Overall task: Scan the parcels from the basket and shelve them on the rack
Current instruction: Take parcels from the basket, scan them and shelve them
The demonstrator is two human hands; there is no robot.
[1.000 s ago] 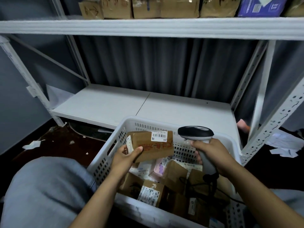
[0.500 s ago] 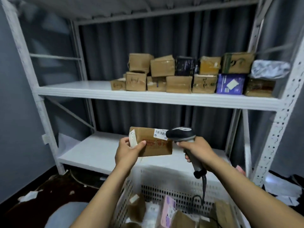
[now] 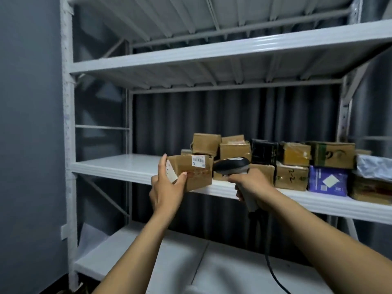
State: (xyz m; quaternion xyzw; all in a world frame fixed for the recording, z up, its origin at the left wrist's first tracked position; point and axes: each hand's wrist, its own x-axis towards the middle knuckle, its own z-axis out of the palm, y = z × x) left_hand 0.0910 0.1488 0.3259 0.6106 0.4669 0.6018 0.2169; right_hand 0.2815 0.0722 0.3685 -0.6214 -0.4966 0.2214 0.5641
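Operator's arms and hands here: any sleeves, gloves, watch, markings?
Nothing worn that shows. The left hand and right hand are bare: no gloves, rings or wristbands visible. The left forearm and right forearm are uncovered down to the frame edge, with no sleeve, cuff, watch or markings in view.

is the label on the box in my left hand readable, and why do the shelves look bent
Head view: the label on the parcel is too soft to read; the rack shelves look skewed by the wide-angle lens; lighting is dim, bluish.
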